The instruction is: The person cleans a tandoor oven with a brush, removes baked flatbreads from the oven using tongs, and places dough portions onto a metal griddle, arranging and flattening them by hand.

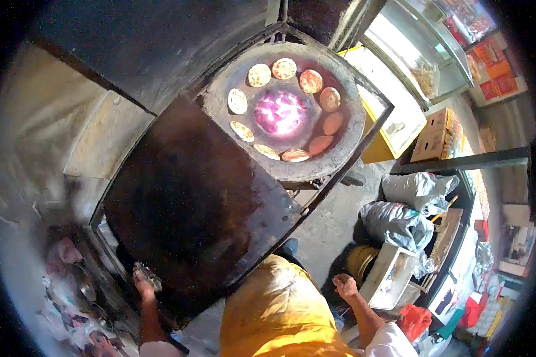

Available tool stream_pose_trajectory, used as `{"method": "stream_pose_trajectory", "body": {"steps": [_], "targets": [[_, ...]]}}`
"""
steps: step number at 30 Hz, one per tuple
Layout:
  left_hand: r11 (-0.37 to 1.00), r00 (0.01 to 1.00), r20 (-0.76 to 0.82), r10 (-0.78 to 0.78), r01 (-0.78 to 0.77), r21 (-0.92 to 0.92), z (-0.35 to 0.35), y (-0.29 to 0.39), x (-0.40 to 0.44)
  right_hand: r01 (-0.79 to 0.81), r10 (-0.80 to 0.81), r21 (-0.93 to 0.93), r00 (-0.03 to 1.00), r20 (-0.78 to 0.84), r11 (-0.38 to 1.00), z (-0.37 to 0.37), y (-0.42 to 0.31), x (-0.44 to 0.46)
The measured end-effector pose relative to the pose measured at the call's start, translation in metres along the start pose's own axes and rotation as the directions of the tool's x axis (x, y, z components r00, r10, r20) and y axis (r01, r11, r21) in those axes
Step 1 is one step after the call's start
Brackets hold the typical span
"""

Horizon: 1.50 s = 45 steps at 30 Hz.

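Note:
At the lower left corner of the dark flat metal griddle top [184,184], my left hand [142,284] is closed on a crumpled greyish rag [153,278]. My right hand [344,287] hangs beside my yellow apron [280,303] with its fingers curled in; whether anything is inside them cannot be seen. Beyond the dark top, far from both hands, stands a round clay oven [220,86]. Several flatbreads [284,68] ring its inner wall, some browned and some redder in the glow. Bright coals [281,112] burn at its centre.
To the right, grey sacks [420,190] and a white foam box [390,276] stand on the floor near a yellow bin [387,134]. A glass case [435,53] is at the upper right. Plastic bags and clutter [71,297] fill the lower left.

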<state>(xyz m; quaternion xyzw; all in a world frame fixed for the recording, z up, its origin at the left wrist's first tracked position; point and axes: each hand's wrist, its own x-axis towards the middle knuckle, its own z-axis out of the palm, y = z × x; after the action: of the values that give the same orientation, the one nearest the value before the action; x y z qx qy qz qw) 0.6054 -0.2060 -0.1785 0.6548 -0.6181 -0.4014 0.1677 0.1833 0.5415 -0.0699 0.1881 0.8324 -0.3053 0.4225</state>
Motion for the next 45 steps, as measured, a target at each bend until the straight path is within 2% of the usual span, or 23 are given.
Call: {"method": "stream_pose_trajectory", "body": {"steps": [2,4,6,7,9,12,16,18,22,24,25,26,28,30,31,33,34,36,37,39,40,42,45], "targets": [[0.997,0.997,0.062,-0.05,0.053,-0.053,0.0,0.001,0.0,0.065,-0.065,0.01,0.998,-0.016,0.998,0.002,0.007,0.006],[0.991,0.992,0.102,-0.077,0.087,-0.098,0.003,0.009,-0.005,0.028,-0.028,-0.044,1.0,0.006,0.999,-0.005,-0.017,-0.004],[0.959,0.997,0.063,-0.038,0.054,-0.278,0.011,0.019,-0.019,-0.005,0.007,-0.097,1.0,0.023,0.995,-0.006,-0.034,-0.01],[0.958,0.997,0.062,-0.043,0.059,-0.282,0.012,0.017,-0.02,-0.017,0.018,-0.033,0.999,0.027,0.999,-0.005,-0.036,-0.011],[0.991,1.0,0.007,0.013,-0.012,-0.133,0.015,0.01,-0.018,-0.025,0.024,0.026,0.999,0.031,0.999,-0.006,-0.034,-0.01],[0.958,0.997,0.072,0.033,-0.011,-0.287,0.019,0.043,-0.037,0.024,-0.023,-0.033,0.999,0.035,0.999,-0.004,-0.035,-0.006],[0.958,0.991,0.001,0.132,-0.127,-0.258,0.021,0.045,-0.034,0.017,-0.018,0.031,0.999,0.038,0.999,-0.002,-0.038,-0.007],[0.919,0.995,0.08,0.051,-0.015,-0.394,0.019,0.039,-0.031,0.021,-0.023,0.044,0.999,0.045,0.999,0.0,-0.035,-0.003],[0.948,0.999,-0.005,-0.052,0.048,-0.314,0.019,-0.004,-0.006,-0.001,0.0,0.021,0.999,0.047,1.0,0.0,-0.037,-0.004],[0.899,0.989,0.15,0.012,0.055,-0.435,0.016,-0.023,0.003,-0.016,0.015,0.037,1.0,0.028,0.999,-0.002,-0.038,-0.008],[0.899,0.988,0.154,0.009,0.06,-0.435,0.019,-0.016,-0.003,-0.017,0.017,0.003,0.999,0.041,1.0,-0.003,-0.034,-0.003],[0.939,0.991,0.029,-0.133,0.136,-0.317,0.02,-0.007,-0.008,-0.017,0.019,-0.03,0.998,0.056,0.999,-0.003,-0.03,0.0],[0.952,0.96,-0.114,-0.255,0.229,-0.204,0.018,0.015,-0.015,-0.018,0.022,-0.061,0.998,0.063,0.998,-0.006,-0.028,0.003],[0.958,0.983,0.011,-0.183,0.181,-0.222,0.016,0.033,-0.019,-0.017,0.023,-0.091,0.997,0.072,0.996,-0.006,-0.026,0.005],[0.958,0.983,0.01,-0.184,0.182,-0.221,0.015,0.039,-0.023,-0.031,0.037,-0.104,0.997,0.063,0.994,-0.005,-0.024,0.007],[0.924,0.98,0.161,-0.117,0.167,-0.344,0.016,0.054,-0.032,-0.043,0.05,-0.118,0.997,0.057,0.992,-0.005,-0.018,0.01],[0.925,0.981,0.157,-0.113,0.162,-0.344,0.021,0.071,-0.041,0.041,-0.034,-0.151,0.998,0.054,0.988,-0.004,-0.01,0.015],[0.91,0.924,-0.04,-0.381,0.367,-0.195,0.032,0.097,-0.061,0.128,-0.12,-0.18,0.991,0.056,0.975,-0.006,-0.004,0.021],[0.912,0.925,-0.045,-0.376,0.361,-0.196,0.033,0.104,-0.066,0.11,-0.097,-0.197,0.992,0.076,0.974,-0.009,-0.003,0.022],[0.851,0.858,-0.088,-0.506,0.481,-0.211,0.038,0.115,-0.067,0.092,-0.074,-0.205,0.993,0.091,0.975,-0.013,-0.002,0.024],[0.854,0.86,-0.088,-0.503,0.478,-0.207,0.037,0.113,-0.068,0.086,-0.071,-0.159,0.992,0.101,0.983,-0.015,0.0,0.022],[0.837,0.88,0.145,-0.453,0.476,-0.27,0.036,0.111,-0.068,0.085,-0.074,-0.105,0.991,0.109,0.991,-0.02,0.0,0.022],[0.816,0.853,0.119,-0.508,0.521,-0.251,0.058,0.18,-0.104,0.09,-0.069,-0.228,0.993,0.097,0.969,-0.028,0.004,0.023]]}}
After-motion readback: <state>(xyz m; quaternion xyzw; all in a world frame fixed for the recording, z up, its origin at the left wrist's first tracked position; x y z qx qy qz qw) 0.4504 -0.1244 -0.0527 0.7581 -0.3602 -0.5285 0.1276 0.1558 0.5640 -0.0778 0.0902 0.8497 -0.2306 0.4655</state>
